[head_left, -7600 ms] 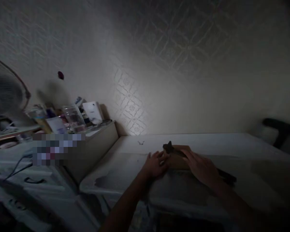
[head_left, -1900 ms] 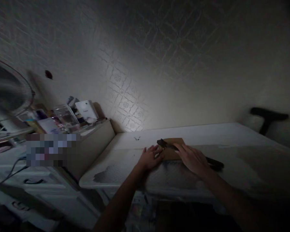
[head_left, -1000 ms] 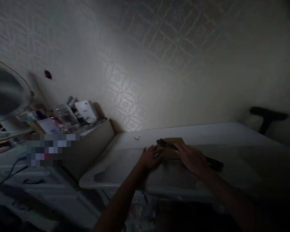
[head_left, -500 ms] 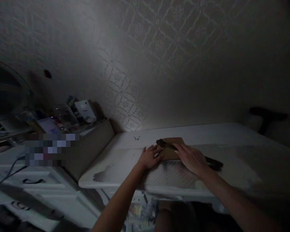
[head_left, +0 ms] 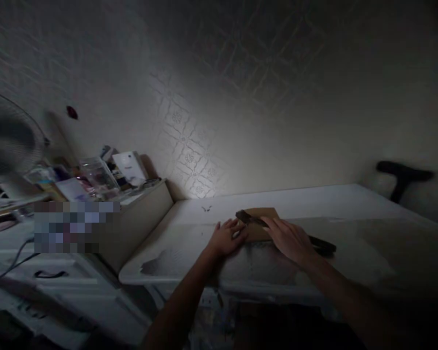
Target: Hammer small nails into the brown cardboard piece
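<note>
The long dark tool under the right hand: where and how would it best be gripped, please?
Probably the long dark tool is best gripped by its right end, from the right: that end juts past the right hand, which covers the middle.

Card (head_left: pixel 256 236): one, brown, thin, flat; before you on the table (head_left: pixel 190 218); left edge at your left hand (head_left: pixel 226 236), far right corner bare. Tool (head_left: pixel 244 216): one, dark, knobbed at the left end; set aslant across the card, in your right hand (head_left: pixel 288 240); middle hidden; black end (head_left: pixel 323 246) protruding near right. Type unclear in dim light.
</note>
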A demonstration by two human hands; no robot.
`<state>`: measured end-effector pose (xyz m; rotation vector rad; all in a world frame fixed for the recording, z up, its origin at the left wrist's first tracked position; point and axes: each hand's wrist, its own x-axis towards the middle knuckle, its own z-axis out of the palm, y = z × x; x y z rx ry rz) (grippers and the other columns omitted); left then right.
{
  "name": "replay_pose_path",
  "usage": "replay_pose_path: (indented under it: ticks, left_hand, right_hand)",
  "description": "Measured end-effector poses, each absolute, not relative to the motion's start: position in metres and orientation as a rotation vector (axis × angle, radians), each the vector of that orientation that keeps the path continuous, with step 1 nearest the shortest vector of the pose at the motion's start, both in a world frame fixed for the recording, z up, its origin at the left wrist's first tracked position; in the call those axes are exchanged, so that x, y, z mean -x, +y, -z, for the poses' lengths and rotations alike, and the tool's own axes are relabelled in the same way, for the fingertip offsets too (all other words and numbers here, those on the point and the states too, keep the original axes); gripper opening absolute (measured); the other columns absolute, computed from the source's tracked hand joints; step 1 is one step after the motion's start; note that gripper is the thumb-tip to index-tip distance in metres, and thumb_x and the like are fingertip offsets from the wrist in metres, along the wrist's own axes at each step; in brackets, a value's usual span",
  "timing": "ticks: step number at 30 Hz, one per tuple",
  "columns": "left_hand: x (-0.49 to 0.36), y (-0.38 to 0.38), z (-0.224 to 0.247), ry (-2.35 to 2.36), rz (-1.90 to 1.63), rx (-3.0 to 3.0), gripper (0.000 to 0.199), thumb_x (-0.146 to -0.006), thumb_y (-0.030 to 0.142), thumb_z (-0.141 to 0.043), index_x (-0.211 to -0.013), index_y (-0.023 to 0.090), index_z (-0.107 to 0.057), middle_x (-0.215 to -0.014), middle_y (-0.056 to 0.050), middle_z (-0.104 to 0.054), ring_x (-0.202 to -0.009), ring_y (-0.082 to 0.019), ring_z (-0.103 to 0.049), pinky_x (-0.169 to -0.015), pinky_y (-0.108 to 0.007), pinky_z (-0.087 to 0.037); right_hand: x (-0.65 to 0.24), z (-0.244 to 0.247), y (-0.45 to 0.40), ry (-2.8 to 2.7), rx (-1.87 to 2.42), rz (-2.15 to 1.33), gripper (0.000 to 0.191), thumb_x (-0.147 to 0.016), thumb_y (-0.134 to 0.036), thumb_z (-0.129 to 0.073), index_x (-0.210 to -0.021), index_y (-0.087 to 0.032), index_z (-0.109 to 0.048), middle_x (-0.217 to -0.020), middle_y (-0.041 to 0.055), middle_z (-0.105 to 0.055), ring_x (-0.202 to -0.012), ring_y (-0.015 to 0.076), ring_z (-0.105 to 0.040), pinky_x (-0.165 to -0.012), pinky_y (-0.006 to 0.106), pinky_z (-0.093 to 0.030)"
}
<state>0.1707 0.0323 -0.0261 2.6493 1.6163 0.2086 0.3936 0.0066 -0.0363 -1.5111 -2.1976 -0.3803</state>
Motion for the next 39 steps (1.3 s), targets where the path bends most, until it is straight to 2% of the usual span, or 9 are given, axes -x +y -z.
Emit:
replay_pose_path:
  ticks: [9, 18, 34, 39]
  left_hand:
    - [-0.171, 0.033, 0.026, 1.600, -0.208, -2.652, 0.052, -0.088, 0.059, -0.022, -0.134, 0.039, -0.035, -0.145, 0.000, -0.031, -0.132, -0.026, -0.029, -0.104, -0.058, -0.019]
    - [-0.172, 0.032, 0.024, 1.582, -0.206, -2.646, 0.051, -0.088, 0.059, -0.023, -0.134, 0.040, -0.033, -0.145, -0.001, -0.032, -0.132, -0.025, -0.029, -0.104, -0.058, -0.019]
    - [-0.172, 0.030, 0.025, 1.577, -0.226, -2.641, 0.052, -0.088, 0.059, -0.020, -0.135, 0.040, -0.032, -0.145, 0.001, -0.032, -0.133, -0.025, -0.028, -0.105, -0.057, -0.019]
    - [-0.173, 0.030, 0.026, 1.571, -0.260, -2.625, 0.053, -0.087, 0.060, -0.020, -0.134, 0.039, -0.034, -0.145, -0.001, -0.033, -0.132, -0.027, -0.029, -0.104, -0.059, -0.018]
  right_hand:
    - [-0.397, 0.031, 0.007, -1.990, 1.641, 0.443, 0.034, -0.091, -0.028, -0.035, -0.120, -0.018, -0.049, -0.098, 0.0090, -0.063, -0.088, 0.0197, -0.058, -0.074, 0.030, -0.042]
    - [-0.417, 0.035, 0.015, -1.641, 2.011, 0.377, 0.027, -0.087, -0.027, -0.044, -0.110, -0.019, -0.055, -0.091, 0.0089, -0.063, -0.086, 0.0221, -0.056, -0.067, 0.031, -0.036]
    - [-0.427, 0.043, 0.021, -1.627, 2.154, 0.299, 0.026, -0.082, -0.024, -0.046, -0.103, -0.020, -0.060, -0.094, 0.0085, -0.063, -0.091, 0.0224, -0.056, -0.072, 0.031, -0.038]
    - [-0.427, 0.046, 0.019, -1.635, 2.127, 0.360, 0.025, -0.082, -0.025, -0.045, -0.100, -0.018, -0.062, -0.091, 0.0113, -0.063, -0.088, 0.0253, -0.056, -0.071, 0.036, -0.038]
